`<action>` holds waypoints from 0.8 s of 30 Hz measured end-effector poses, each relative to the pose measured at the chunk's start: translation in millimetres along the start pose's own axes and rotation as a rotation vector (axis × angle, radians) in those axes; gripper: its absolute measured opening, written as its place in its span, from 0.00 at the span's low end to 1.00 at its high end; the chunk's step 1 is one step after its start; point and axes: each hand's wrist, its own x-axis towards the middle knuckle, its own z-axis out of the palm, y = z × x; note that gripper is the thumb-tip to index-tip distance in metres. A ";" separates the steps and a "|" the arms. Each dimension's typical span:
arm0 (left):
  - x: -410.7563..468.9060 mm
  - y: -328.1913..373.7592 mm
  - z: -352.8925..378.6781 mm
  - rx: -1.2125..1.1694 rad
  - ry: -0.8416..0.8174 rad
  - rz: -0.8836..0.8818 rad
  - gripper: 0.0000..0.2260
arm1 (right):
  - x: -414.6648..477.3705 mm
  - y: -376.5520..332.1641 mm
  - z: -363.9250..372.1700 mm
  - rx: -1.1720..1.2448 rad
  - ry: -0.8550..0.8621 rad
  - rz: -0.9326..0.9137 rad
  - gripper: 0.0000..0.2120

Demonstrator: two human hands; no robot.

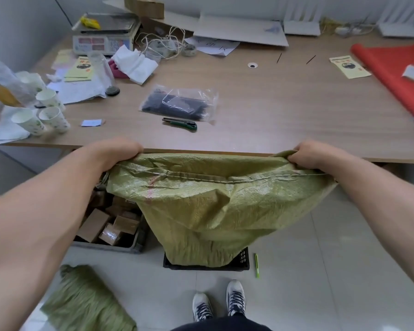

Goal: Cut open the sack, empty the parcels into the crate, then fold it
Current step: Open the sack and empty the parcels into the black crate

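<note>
Risk first: the sack (213, 206) hangs below the table (273, 103) edge, its lower end in the black crate (243, 258). If a corner slips, it could collapse and spill any last parcel beside the crate. Arms are spread wide, and the left hand (120, 151) and right hand (307, 156) each grip a seam corner, fingers curled tight.

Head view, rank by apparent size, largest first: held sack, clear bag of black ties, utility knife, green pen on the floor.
1. sack, by far the largest
2. clear bag of black ties
3. utility knife and green pen: similar; one on the table, one on the floor, so unranked
</note>
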 end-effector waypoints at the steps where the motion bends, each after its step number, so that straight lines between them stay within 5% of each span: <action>1: -1.2 5.4 -6.9 -0.002 0.034 0.023 0.09 | -0.7 -0.2 -8.2 0.013 0.022 -0.006 0.11; 4: -2.4 12.1 -14.1 0.007 0.120 0.059 0.08 | -5.3 -1.9 -19.9 0.006 0.059 -0.013 0.10; 14: -5.3 -10.3 4.7 -0.127 0.001 -0.043 0.07 | -10.3 4.0 10.9 0.045 -0.003 0.014 0.14; 19: -7.2 4.4 -14.4 -0.170 0.139 0.008 0.09 | -9.8 2.0 -8.6 0.116 0.090 -0.005 0.13; 24: -20.8 -8.0 6.1 -0.210 0.001 -0.069 0.09 | -10.1 5.0 8.4 0.084 0.039 0.002 0.13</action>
